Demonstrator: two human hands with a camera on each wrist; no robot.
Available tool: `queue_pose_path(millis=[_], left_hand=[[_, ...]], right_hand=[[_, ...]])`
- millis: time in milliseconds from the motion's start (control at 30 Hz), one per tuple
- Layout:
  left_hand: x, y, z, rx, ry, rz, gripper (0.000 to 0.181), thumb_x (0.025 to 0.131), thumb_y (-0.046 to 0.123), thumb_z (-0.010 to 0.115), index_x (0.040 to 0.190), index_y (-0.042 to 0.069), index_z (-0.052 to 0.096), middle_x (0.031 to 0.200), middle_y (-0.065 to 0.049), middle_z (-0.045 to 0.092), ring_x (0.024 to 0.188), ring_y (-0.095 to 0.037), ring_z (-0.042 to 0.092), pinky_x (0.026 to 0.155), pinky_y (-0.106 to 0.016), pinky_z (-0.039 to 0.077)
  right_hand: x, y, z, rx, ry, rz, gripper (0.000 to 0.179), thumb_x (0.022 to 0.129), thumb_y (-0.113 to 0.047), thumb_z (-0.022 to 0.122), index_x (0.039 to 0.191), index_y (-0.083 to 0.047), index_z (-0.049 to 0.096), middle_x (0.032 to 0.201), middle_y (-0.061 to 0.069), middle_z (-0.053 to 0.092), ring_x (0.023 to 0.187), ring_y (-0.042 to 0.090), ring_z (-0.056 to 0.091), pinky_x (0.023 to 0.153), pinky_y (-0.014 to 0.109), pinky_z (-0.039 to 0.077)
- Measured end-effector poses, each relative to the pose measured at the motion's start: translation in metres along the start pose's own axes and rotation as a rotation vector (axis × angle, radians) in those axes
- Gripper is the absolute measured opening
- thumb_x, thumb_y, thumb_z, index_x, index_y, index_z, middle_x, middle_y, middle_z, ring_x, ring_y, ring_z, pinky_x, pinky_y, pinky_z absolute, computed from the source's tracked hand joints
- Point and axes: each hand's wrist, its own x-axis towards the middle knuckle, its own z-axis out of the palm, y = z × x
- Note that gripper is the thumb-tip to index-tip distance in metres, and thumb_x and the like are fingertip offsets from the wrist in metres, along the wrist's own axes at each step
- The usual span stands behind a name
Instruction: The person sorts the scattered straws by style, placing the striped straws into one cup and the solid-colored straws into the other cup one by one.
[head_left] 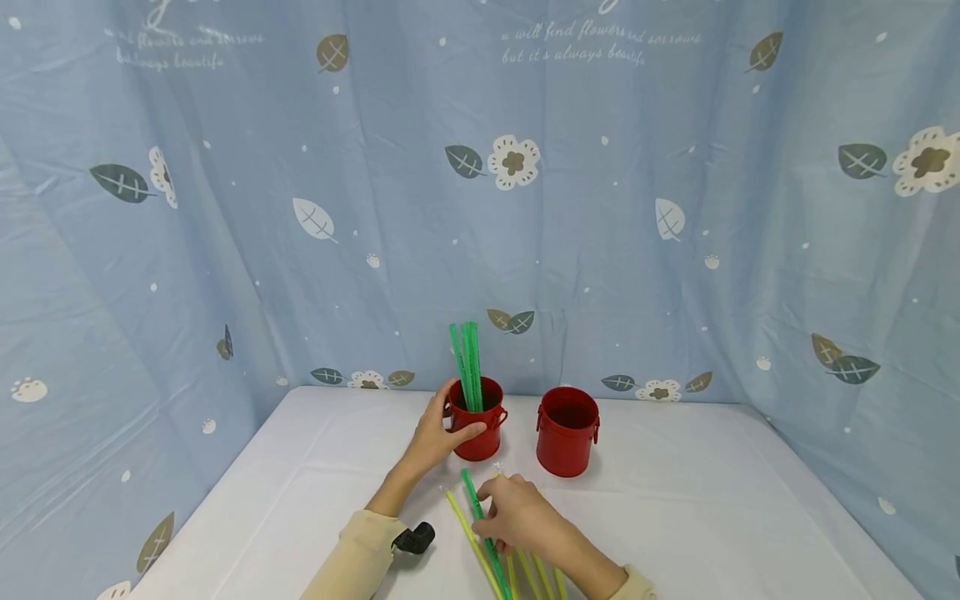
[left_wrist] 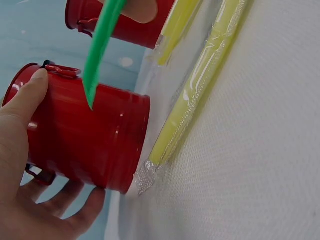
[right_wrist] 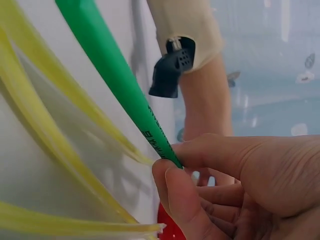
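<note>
My left hand (head_left: 435, 440) grips a small red metal bucket (head_left: 474, 446) with side handles, thumb on the near side. Several green straws (head_left: 470, 367) stand upright inside it, leaning slightly left. My right hand (head_left: 527, 515) pinches another green straw (right_wrist: 120, 82) between thumb and fingers, near one end; dark printing runs along it. That straw slants above the white table, in front of the gripped bucket. In the left wrist view the straw's pointed tip overlaps the bucket's side. Under and around the right hand lie several yellow straws (left_wrist: 200, 90) in clear wrappers.
A second red bucket (head_left: 566, 442) stands upright to the right of the gripped one. The white table (head_left: 720, 508) ends at a blue curtain (head_left: 405, 208) printed with leaves and flowers. A black wrist device (head_left: 416, 538) sits at the left sleeve.
</note>
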Motion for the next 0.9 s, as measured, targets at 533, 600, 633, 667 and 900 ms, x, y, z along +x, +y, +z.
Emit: queue_pose_path(millis=[533,600,633,667,900], left_hand=[[-0.001,0.000,0.000,-0.005,-0.001,0.003,0.092,0.082,0.036,0.080,0.155,0.017,0.027,0.145,-0.009,0.046,0.126,-0.029,0.049,0.099,-0.052,0.049],[0.000,0.000,0.000,-0.007,-0.004,0.007,0.092,0.082,0.035,0.080,0.155,0.017,0.026,0.145,-0.008,0.045,0.126,-0.028,0.049,0.099,-0.051,0.049],[0.000,0.000,0.000,-0.007,-0.007,0.006,0.092,0.082,0.035,0.080,0.155,0.018,0.026,0.146,-0.007,0.045,0.127,-0.027,0.049,0.100,-0.050,0.049],[0.000,-0.001,0.000,-0.006,-0.008,0.008,0.092,0.082,0.035,0.080,0.155,0.018,0.026,0.146,-0.007,0.045,0.127,-0.027,0.048,0.100,-0.050,0.049],[0.002,-0.005,0.001,-0.008,0.000,0.012,0.092,0.081,0.036,0.080,0.155,0.020,0.027,0.145,-0.006,0.045,0.127,-0.027,0.050,0.101,-0.051,0.048]], right_hand=[[0.000,0.009,-0.024,0.042,0.057,-0.080,0.044,0.085,-0.015,0.076,0.122,0.004,0.064,0.062,-0.001,0.065,0.050,0.024,0.067,0.050,0.026,0.055],[0.001,0.011,-0.025,0.047,0.060,-0.082,0.044,0.085,-0.014,0.075,0.122,0.005,0.064,0.063,0.000,0.065,0.049,0.023,0.067,0.049,0.026,0.054],[0.001,0.011,-0.026,0.051,0.060,-0.084,0.044,0.085,-0.014,0.075,0.123,0.005,0.064,0.063,0.000,0.065,0.049,0.022,0.066,0.049,0.026,0.054],[0.001,0.012,-0.027,0.056,0.061,-0.085,0.044,0.085,-0.014,0.075,0.123,0.005,0.063,0.063,0.000,0.065,0.049,0.022,0.066,0.049,0.027,0.054],[0.001,0.014,-0.033,0.067,0.066,-0.096,0.044,0.086,-0.014,0.075,0.123,0.005,0.063,0.063,0.001,0.066,0.049,0.022,0.066,0.050,0.028,0.055]])
